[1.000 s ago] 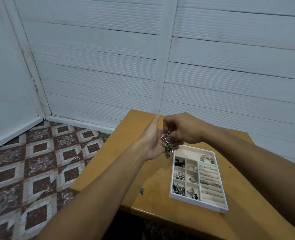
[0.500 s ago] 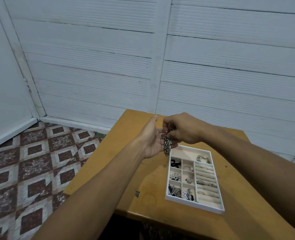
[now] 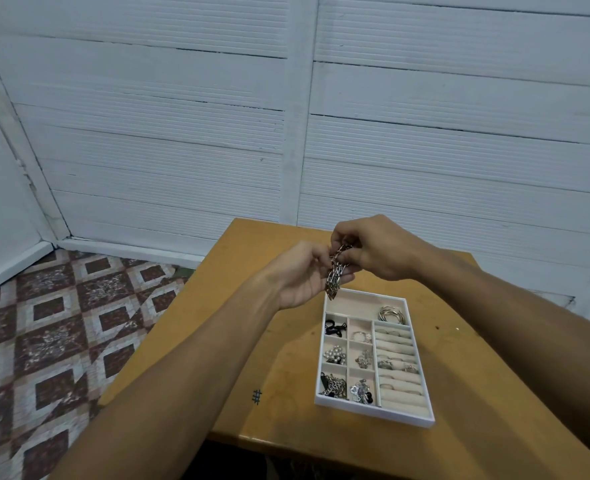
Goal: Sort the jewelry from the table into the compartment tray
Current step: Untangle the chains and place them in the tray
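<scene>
Two grips hold one silver chain (image 3: 335, 283) over the far-left corner of the compartment tray (image 3: 373, 412). The left grip (image 3: 304, 275) curls round the chain from below, and the right grip (image 3: 380, 251) pinches its upper end. One legible mark, a black "#" (image 3: 257, 396), lies on the desk (image 3: 252, 323) left of the tray's near corner. Bare desk borders the tray on every side. Tray contents are six small occupied cells, one wide far cell with bangles (image 3: 392, 315), and one ring-roll section at the right.
</scene>
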`<action>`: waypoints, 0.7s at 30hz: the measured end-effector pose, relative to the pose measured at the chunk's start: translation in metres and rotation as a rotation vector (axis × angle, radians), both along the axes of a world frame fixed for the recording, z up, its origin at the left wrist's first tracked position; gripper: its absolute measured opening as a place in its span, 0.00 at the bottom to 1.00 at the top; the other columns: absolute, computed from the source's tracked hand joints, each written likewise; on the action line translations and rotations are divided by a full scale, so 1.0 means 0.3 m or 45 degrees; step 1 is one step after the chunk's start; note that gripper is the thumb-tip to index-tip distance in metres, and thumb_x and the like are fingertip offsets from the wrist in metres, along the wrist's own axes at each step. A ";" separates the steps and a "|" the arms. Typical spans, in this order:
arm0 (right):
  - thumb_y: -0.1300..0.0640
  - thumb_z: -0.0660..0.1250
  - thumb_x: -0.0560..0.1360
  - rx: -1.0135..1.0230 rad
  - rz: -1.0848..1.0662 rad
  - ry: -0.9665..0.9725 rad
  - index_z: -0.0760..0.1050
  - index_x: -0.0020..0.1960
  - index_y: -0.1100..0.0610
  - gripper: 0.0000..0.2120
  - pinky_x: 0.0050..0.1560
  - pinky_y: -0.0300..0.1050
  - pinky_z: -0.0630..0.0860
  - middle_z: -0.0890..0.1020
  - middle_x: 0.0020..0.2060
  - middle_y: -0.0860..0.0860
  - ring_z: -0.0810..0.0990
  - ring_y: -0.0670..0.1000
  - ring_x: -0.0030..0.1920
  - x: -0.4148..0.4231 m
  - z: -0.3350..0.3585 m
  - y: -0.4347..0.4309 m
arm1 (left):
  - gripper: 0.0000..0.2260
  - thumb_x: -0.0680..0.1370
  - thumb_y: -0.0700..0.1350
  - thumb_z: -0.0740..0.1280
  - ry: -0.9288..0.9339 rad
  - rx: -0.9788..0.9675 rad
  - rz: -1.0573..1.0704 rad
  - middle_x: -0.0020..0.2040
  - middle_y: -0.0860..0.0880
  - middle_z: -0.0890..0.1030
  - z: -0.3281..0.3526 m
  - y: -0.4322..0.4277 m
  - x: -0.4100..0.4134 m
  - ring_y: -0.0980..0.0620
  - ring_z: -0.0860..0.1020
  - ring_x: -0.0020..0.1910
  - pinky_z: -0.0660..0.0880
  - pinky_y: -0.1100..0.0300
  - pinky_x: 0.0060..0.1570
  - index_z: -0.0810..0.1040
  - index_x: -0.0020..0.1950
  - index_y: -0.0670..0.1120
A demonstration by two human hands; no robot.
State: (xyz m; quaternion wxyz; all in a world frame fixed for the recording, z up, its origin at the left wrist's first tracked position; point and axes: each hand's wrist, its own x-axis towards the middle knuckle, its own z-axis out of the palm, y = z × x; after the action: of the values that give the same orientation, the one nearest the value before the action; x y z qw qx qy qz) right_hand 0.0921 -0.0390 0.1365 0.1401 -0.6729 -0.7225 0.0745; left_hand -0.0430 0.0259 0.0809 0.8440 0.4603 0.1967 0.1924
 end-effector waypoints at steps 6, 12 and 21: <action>0.58 0.68 0.75 0.006 -0.018 0.024 0.76 0.49 0.52 0.04 0.43 0.43 0.72 0.82 0.42 0.49 0.78 0.49 0.43 0.054 -0.019 -0.009 | 0.12 0.75 0.25 0.60 0.108 0.224 0.040 0.48 0.41 0.80 -0.012 -0.004 0.036 0.47 0.81 0.51 0.76 0.56 0.58 0.75 0.55 0.34; 0.59 0.68 0.75 0.009 -0.060 0.059 0.75 0.47 0.50 0.05 0.40 0.39 0.69 0.81 0.39 0.46 0.77 0.48 0.41 0.097 -0.060 -0.022 | 0.11 0.73 0.25 0.65 0.211 0.323 0.080 0.45 0.41 0.80 -0.025 -0.003 0.070 0.49 0.82 0.44 0.79 0.56 0.52 0.76 0.51 0.37; 0.60 0.69 0.75 0.040 -0.119 0.170 0.76 0.45 0.53 0.04 0.38 0.43 0.68 0.79 0.36 0.47 0.74 0.48 0.38 0.169 -0.160 -0.033 | 0.12 0.71 0.26 0.68 0.409 0.466 0.017 0.42 0.42 0.81 -0.068 0.030 0.130 0.49 0.82 0.41 0.81 0.60 0.38 0.75 0.51 0.38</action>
State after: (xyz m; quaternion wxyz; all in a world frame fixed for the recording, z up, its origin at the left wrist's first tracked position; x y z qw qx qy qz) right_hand 0.1427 -0.0489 0.0884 0.2019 -0.6971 -0.6805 0.1010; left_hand -0.0039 0.0348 0.0603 0.7031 0.6290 0.2933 0.1549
